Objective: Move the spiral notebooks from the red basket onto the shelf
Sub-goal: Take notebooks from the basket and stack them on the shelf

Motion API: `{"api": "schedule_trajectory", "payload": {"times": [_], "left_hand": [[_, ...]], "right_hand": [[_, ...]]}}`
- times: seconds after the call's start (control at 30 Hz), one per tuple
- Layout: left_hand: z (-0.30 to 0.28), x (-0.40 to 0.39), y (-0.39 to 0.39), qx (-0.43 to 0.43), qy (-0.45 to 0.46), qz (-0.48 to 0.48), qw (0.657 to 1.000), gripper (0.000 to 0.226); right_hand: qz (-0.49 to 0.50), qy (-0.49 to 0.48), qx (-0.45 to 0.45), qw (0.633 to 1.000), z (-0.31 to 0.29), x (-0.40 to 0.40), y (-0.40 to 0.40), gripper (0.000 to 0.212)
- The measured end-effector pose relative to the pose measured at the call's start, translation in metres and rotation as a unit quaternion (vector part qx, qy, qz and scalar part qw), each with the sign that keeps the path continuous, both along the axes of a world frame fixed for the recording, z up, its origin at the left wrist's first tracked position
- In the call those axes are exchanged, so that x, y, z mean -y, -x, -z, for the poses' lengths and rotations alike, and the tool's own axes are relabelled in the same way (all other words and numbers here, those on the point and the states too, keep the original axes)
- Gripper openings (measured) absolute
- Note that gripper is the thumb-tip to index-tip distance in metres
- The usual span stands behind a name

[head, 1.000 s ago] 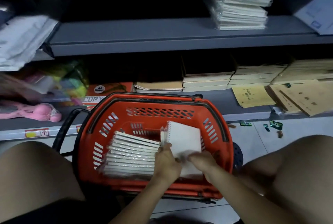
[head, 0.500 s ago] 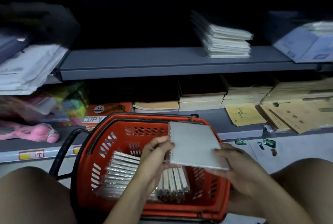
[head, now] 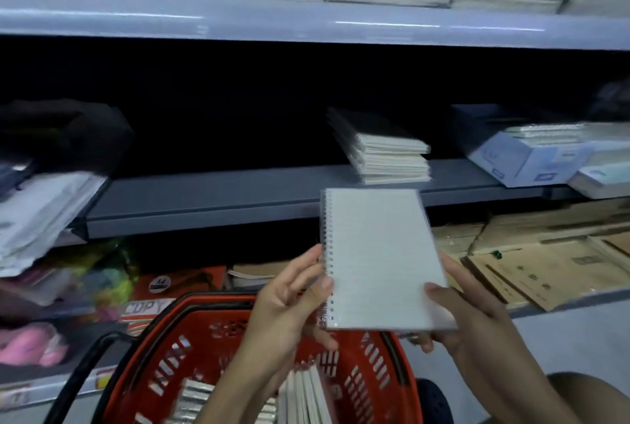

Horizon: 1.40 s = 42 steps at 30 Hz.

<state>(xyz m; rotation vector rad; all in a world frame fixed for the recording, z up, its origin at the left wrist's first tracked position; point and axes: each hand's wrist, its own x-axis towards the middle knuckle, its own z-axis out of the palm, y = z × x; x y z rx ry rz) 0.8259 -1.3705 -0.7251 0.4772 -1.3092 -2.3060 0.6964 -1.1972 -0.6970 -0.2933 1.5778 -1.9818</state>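
Now, notebook in hands: a white spiral notebook point(head: 381, 260) held up above the basket, coil on its left, in front of the grey shelf point(head: 238, 198).
Left hand point(head: 289, 301): thumb pinching the coil edge.
Right hand point(head: 467, 311): gripping the lower right corner.
Basket point(head: 211, 331): red, at 6 o'clock, more notebooks point(head: 306, 396) standing inside.
Shelf stack point(head: 385, 154): at 12 o'clock from the held notebook.

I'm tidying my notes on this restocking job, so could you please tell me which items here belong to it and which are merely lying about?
Part of the job:
held spiral notebook
red basket
notebooks in the basket
grey shelf
notebook stack on it

Lying about:
brown envelopes
copy paper pack
pink toy
blue-white box
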Motion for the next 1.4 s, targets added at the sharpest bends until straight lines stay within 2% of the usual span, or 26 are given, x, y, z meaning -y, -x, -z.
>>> {"api": "schedule_trajectory", "payload": {"times": [0.2, 0.4, 0.6, 0.77, 0.87, 0.97, 1.03, 1.2, 1.4], "left_hand": [[-0.013, 0.007, 0.027, -0.017, 0.040, -0.015, 0.999, 0.056], [-0.062, 0.029, 0.086, -0.047, 0.093, -0.050, 0.993, 0.053], [-0.102, 0.060, 0.154, -0.011, 0.088, -0.114, 0.990, 0.044], [-0.089, 0.059, 0.166, 0.022, 0.103, -0.210, 0.972, 0.032], [-0.076, 0.051, 0.152, 0.008, 0.175, -0.224, 0.959, 0.030], [-0.065, 0.049, 0.150, 0.009, 0.223, -0.217, 0.950, 0.032], [-0.059, 0.051, 0.157, 0.008, 0.234, -0.229, 0.945, 0.032], [-0.061, 0.058, 0.195, 0.006, 0.309, -0.261, 0.914, 0.022], [-0.065, 0.070, 0.231, 0.061, 0.332, -0.297, 0.893, 0.017]], "right_hand": [[0.084, 0.039, 0.012, 0.996, 0.002, 0.016, 0.014, 0.020], [0.038, 0.044, -0.073, 0.996, -0.035, 0.043, 0.072, 0.026], [0.010, 0.043, 0.001, 0.999, -0.070, 0.094, 0.151, 0.021], [0.051, 0.063, 0.041, 0.996, -0.056, 0.099, 0.163, 0.021], [0.075, 0.101, -0.002, 0.992, -0.040, 0.092, 0.148, 0.039], [0.107, 0.127, -0.053, 0.985, -0.032, 0.096, 0.144, 0.039], [0.136, 0.124, -0.074, 0.980, -0.029, 0.100, 0.148, 0.038], [0.193, 0.082, -0.060, 0.976, -0.033, 0.113, 0.174, 0.036], [0.201, 0.054, -0.047, 0.977, -0.041, 0.136, 0.200, 0.043]]}}
